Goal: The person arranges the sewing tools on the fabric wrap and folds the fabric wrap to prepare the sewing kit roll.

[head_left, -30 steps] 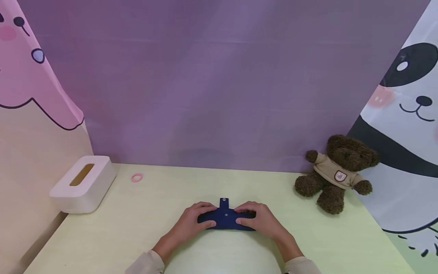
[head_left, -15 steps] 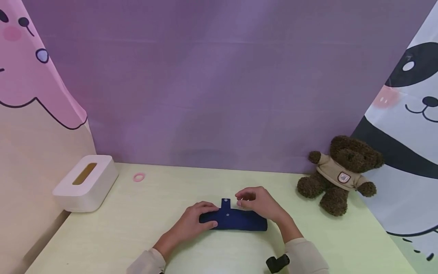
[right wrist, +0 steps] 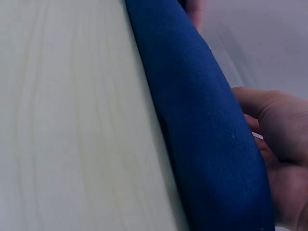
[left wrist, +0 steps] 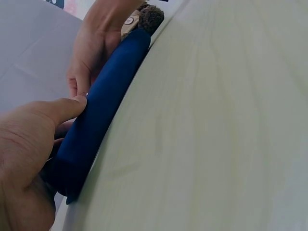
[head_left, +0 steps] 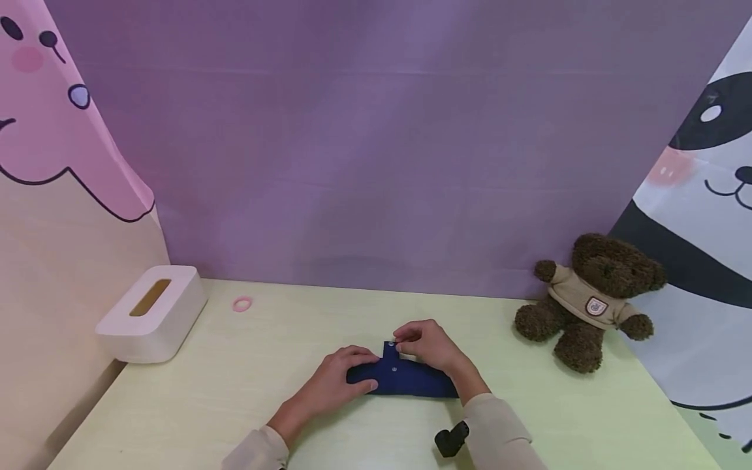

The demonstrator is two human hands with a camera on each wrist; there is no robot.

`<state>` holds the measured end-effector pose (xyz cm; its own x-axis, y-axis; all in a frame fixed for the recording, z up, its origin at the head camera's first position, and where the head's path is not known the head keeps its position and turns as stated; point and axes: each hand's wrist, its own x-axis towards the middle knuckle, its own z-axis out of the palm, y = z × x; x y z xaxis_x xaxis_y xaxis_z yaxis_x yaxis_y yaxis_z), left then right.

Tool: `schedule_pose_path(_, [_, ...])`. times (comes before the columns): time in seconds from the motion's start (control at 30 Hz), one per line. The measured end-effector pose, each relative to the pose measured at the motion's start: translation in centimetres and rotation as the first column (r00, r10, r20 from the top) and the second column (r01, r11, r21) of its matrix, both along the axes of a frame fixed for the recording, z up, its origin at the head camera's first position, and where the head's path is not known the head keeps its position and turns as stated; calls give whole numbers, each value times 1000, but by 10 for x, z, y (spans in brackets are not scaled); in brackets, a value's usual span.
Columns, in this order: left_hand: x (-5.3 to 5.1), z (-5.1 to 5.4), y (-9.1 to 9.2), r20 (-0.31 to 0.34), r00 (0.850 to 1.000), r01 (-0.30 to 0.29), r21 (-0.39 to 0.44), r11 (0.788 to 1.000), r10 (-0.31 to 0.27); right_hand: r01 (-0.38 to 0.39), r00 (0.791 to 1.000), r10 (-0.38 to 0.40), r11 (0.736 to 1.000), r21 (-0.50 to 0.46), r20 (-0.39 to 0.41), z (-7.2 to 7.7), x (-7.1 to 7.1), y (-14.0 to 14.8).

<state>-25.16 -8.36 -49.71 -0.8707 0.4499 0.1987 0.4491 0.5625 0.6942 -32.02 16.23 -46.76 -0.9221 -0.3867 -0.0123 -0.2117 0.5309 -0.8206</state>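
Observation:
A navy blue rolled fabric pouch (head_left: 417, 384) lies lengthwise on the table in the head view. A narrow tab (head_left: 389, 352) with a metal snap sticks out from its far side, and a second snap sits on the body. My left hand (head_left: 339, 377) grips the left end, thumb on the near side and fingers on the far side. At the tab's right edge, my right hand (head_left: 431, 346) pinches it with thumb and fingertips. The wrist views show the rounded near side of the pouch; the tab is hidden there behind the roll.
A white tissue box (head_left: 154, 313) stands at the back left of the table, with a pink ring (head_left: 242, 303) beside it. A brown teddy bear (head_left: 587, 300) in a beige shirt sits at the back right. A purple backdrop (head_left: 376, 163) rises behind the table.
My right hand has let go of the pouch's right end, lifted, and moved left to the snap tab. My left hand keeps its grip. The head view has shifted slightly.

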Motion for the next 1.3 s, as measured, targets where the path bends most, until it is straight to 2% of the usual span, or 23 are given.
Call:
schedule_pose_path(0.23, [0, 1, 0, 21, 1000, -5, -11, 1000, 5, 13, 997, -6, 996, -91, 71, -1, -1, -3])
schedule_pose_path(0.37, [-1, 1, 0, -2, 1000, -7, -12, 1000, 7, 23, 990, -1, 988, -153, 143, -1, -1, -2])
schedule_pose_path(0.47, [-1, 1, 0, -15, 1000, -18, -8, 1000, 18, 22, 982, 11, 985, -170, 190, -2, 0, -1])
schedule_pose_path(0.63, [-1, -1, 2, 13, 999, -38, -8, 999, 38, 45, 975, -4, 983, -177, 224, -6, 1, 1])
schedule_pose_path(0.9, [-2, 0, 10, -27, 998, -65, -40, 997, 64, 29, 979, 19, 973, -228, 204, -7, 4, 6])
schedule_pose_path(1.0, [-2, 1, 12, -37, 997, -69, -65, 995, 67, 15, 985, 29, 968, -252, 168, -7, 7, 8])
schedule_pose_path(1.3, [3, 4, 12, -66, 996, -73, -107, 992, 66, 15, 999, -6, 954, -298, 33, -10, 21, 8])
